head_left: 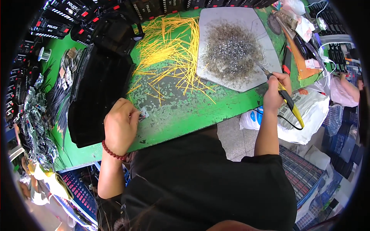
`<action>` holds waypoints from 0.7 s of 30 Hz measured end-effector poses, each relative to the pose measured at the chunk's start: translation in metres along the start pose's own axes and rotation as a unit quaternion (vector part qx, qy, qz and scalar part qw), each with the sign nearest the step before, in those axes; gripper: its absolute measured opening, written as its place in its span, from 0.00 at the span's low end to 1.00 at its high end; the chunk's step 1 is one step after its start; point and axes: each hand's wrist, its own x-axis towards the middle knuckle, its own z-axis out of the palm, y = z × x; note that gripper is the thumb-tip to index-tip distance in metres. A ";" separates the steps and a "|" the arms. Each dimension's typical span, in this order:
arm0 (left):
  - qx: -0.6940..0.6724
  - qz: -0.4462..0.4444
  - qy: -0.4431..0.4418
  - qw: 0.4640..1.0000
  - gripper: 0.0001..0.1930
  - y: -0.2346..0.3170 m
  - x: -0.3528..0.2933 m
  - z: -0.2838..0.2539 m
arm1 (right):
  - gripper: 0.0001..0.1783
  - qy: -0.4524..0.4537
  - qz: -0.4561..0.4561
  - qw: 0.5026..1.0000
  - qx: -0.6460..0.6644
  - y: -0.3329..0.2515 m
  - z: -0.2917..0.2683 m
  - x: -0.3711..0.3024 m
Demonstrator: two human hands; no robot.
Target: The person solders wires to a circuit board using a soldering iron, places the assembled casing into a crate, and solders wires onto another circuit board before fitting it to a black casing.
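My right hand (274,90) is closed around a yellow-and-black soldering iron (293,106). Its tip points left at the edge of a dark, crusty patch of solder bits (233,50) on a pale grey sheet (214,15). Wearing a red bead bracelet, my left hand (120,125) pinches a small circuit board (143,114) just above the green table (181,123). A large black plastic shell (90,104) lies directly left of that hand. Loose yellow wires (163,52) are spread between the shell and the grey sheet.
Bundles of dark wires with small boards (38,119) line the table's left side, near a wire spool (44,54). Black plastic cases (52,27) are stacked along the back. White plastic bags (300,119) and a blue crate (298,169) sit beyond the right edge.
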 end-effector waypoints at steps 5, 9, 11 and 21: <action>-0.008 0.012 0.009 1.000 0.03 -0.002 0.000 0.002 | 0.03 -0.023 -0.010 1.000 -0.003 0.004 0.003 0.000; -0.001 0.017 0.007 1.000 0.03 0.000 0.000 0.000 | 0.03 -0.031 -0.024 0.999 -0.007 0.005 -0.002 -0.001; 0.003 0.008 0.007 1.000 0.03 0.001 -0.001 0.000 | 0.04 -0.007 -0.030 0.999 -0.021 0.007 -0.002 -0.001; -0.005 0.002 0.011 1.000 0.04 -0.004 -0.005 -0.003 | 0.03 0.004 -0.048 0.998 -0.039 0.009 0.001 -0.005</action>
